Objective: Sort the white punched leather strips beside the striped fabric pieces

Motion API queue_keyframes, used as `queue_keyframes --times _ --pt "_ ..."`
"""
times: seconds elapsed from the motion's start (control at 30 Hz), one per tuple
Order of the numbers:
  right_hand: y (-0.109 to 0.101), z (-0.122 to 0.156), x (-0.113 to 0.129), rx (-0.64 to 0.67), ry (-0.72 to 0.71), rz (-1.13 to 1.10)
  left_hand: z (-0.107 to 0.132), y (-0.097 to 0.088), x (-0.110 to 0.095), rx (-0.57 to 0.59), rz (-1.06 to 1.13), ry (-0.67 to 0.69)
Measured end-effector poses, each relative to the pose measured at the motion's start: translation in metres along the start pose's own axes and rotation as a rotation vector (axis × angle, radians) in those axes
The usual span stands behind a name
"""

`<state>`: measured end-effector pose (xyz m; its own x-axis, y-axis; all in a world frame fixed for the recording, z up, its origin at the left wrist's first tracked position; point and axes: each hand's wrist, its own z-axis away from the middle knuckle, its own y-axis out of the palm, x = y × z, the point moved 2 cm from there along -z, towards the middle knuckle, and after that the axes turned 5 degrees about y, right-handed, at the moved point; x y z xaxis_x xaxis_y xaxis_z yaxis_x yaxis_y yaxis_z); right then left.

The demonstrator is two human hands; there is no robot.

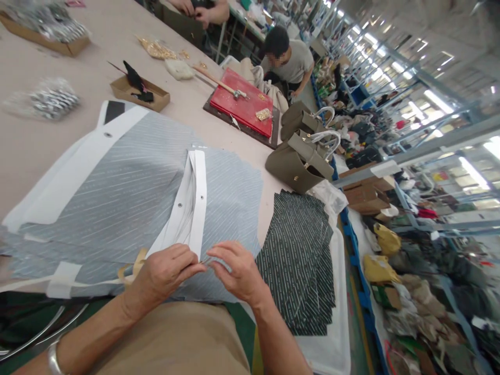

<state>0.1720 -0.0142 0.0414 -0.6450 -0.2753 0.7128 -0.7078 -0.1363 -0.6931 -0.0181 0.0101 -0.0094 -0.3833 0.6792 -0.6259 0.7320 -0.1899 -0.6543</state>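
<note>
My left hand and my right hand meet close to the table's front edge, fingertips nearly touching. Both are closed in a pinch on a small thin shiny piece, too small to name. Just beyond the fingertips lie white strips with metal snaps, fanned over bluish-grey striped sheets. Left of them spreads another stack of striped sheets, topped by a white band with a snap. A cream tape runs past my left wrist.
Dark striped sheets overlap on a white tray at right. Olive handbags stand behind, beside a red board with a hammer. A cardboard tray and bagged metal parts lie left. Another person bends beyond the table.
</note>
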Motion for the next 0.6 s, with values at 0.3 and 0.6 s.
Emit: queue_keyframes --times 0.3,0.6 --pt "0.032 -0.018 -0.002 0.009 -0.025 0.113 0.003 -0.006 0.008 -0.048 0.103 -0.090" --pt "0.060 -0.089 -0.069 -0.262 0.738 -0.691 0.006 -0.004 0.025 -0.014 0.253 -0.360"
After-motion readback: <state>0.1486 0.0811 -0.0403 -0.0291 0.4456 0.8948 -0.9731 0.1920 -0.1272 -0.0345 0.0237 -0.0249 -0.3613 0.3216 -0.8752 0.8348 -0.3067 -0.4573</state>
